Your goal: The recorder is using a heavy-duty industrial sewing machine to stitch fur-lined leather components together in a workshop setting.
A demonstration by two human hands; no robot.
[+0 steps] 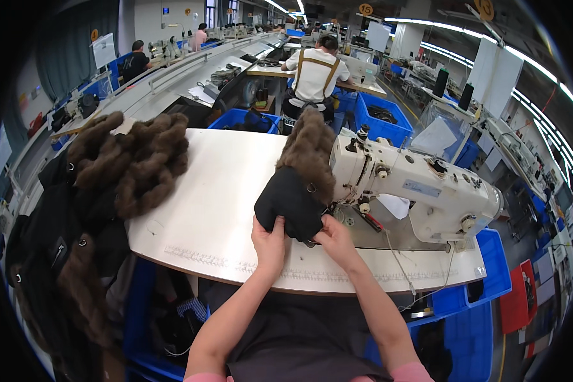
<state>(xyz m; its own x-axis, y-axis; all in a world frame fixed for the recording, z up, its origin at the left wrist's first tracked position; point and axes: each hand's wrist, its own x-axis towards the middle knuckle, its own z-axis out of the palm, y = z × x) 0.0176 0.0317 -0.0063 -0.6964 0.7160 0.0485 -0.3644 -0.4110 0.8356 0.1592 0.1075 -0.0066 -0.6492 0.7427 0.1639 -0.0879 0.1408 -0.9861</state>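
Rows of sewing stations and blue plastic bins (382, 124) fill a long factory hall, with a person in a white shirt with tan cross-straps (315, 76) seated at twelve o'clock, back turned. Nearer, a pale cream worktable with a curved front edge (216, 191) carries a white industrial sewing machine (414, 184) at three o'clock. At the centre lies a black fabric piece trimmed with brown fur (296, 191), its fur edge running up toward twelve o'clock and its lower right corner just beside the machine's needle area. The left hand (268, 240) pinches the lower left edge of the black fabric, thumb on top and fingers curled beneath. The right hand (335, 237) presses on the lower right edge at five o'clock of the piece, fingers bent over the cloth, gripping it. At nine o'clock, a heap of dark garments with brown fur collars (130, 159) spills over the table's left end.
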